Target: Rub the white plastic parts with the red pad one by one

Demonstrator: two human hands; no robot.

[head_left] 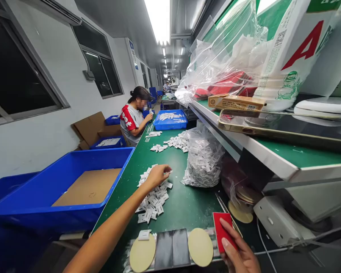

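Right hand (240,253) fingers pinch red pad (221,227) near right, best kept steady; left hand (158,175) fingers curl over white pieces (156,201), can't tell grip.

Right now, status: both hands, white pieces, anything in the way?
Left hand over white pieces, grip unclear. Right hand holds red block. Filled bag nearby, not blocking.
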